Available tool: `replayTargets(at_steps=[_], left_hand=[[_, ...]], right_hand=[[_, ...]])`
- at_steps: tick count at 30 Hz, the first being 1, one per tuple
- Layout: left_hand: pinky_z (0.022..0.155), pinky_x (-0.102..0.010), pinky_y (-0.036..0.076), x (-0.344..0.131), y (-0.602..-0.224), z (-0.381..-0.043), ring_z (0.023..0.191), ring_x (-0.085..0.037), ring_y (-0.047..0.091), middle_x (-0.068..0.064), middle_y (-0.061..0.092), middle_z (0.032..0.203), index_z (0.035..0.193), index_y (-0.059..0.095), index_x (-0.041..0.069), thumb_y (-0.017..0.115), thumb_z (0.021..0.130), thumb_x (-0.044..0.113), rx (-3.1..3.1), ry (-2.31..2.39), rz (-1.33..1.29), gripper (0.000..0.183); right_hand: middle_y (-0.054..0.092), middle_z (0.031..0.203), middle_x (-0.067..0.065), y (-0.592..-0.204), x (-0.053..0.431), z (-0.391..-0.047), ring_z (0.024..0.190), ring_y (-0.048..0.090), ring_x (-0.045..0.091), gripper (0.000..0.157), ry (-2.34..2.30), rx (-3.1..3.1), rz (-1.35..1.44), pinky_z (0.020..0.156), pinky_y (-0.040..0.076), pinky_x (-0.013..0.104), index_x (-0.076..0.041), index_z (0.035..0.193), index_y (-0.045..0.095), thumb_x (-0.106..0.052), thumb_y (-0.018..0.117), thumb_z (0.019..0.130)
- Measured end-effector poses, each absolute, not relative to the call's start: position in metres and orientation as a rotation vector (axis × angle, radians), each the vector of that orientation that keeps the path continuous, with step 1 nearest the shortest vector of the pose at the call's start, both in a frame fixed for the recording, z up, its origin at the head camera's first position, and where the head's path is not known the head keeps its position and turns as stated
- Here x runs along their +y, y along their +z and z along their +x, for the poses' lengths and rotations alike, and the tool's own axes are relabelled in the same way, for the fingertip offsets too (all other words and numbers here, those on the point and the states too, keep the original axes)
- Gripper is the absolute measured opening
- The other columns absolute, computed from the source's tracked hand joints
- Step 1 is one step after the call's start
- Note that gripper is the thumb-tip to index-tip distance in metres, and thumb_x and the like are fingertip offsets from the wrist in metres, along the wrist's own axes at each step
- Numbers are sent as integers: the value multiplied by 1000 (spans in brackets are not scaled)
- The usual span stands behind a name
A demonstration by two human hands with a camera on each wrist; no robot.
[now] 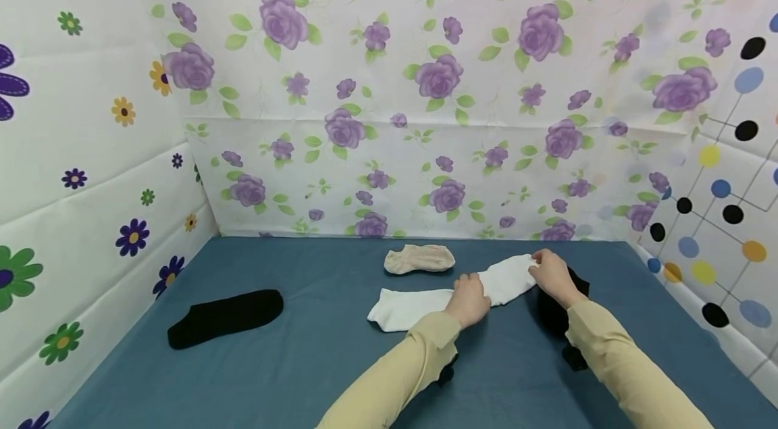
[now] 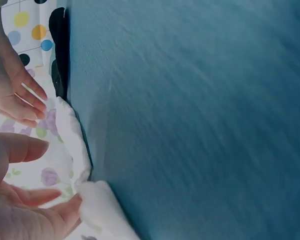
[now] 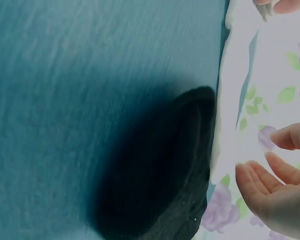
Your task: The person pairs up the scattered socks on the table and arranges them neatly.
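A long white sock [image 1: 404,309] lies across the cloth, bent in the middle where my left hand [image 1: 469,300] covers part of it. In the left wrist view, the thumb of that hand [image 2: 15,200] is held apart while a fingertip meets the white sock [image 2: 102,210]. My right hand [image 1: 553,278] is over the sock's far right end. Its thumb and loosely bent fingers are spread apart in the right wrist view, beside the white fabric [image 3: 225,110]. Below the right hand sits a black sock [image 3: 155,175], partly hidden by hand and sleeve in the head view.
A beige sock [image 1: 419,259] lies behind the white one. Far left is another black sock [image 1: 225,317]. Small dark pieces [image 1: 574,357] show beside the right sleeve and by the left sleeve. Patterned sheets [image 1: 389,91] wall the blue cloth [image 1: 304,375] at the back and sides.
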State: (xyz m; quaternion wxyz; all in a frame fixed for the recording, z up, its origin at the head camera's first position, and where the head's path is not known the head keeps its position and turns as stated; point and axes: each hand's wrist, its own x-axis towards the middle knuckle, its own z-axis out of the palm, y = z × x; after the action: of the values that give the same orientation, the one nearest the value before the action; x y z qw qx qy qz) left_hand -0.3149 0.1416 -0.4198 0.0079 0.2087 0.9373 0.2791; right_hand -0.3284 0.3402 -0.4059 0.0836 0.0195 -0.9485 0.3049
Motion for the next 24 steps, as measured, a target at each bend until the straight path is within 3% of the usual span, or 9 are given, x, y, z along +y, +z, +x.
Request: replayTargets(at_steps=[7,16,20,24], left_hand=[[81,-33,38,145,-421,-315,94,-30,47,-19,49,101,115,48,-8,60,84,13,2949,932,600,39],[85,-34,34,154,-417,-311,96,-29,48,-19,53,102,116,47,-5,63,82,21,3002,825,518,45],[87,-35,32,158,-419,-309,100,-28,48,-18,52,109,121,46,-5,64,80,21,3028,800,555,51],[88,-35,32,160,-420,-311,103,-27,48,-16,51,111,122,45,-4,63,81,19,2987,892,564,50]], right_hand=[[37,117,39,-404,345,-333,108,35,50,40,897,-2866,20,83,34,54,22,120,35,-3,43,90],[33,117,45,-409,350,-344,107,34,55,47,841,-2953,13,84,34,56,28,119,30,-4,44,87],[40,106,43,-416,355,-352,96,43,51,42,784,-2999,-8,78,37,53,28,110,35,-5,45,87],[46,91,35,-419,358,-356,86,48,49,31,680,-3006,-7,78,32,56,22,93,44,-7,47,85]])
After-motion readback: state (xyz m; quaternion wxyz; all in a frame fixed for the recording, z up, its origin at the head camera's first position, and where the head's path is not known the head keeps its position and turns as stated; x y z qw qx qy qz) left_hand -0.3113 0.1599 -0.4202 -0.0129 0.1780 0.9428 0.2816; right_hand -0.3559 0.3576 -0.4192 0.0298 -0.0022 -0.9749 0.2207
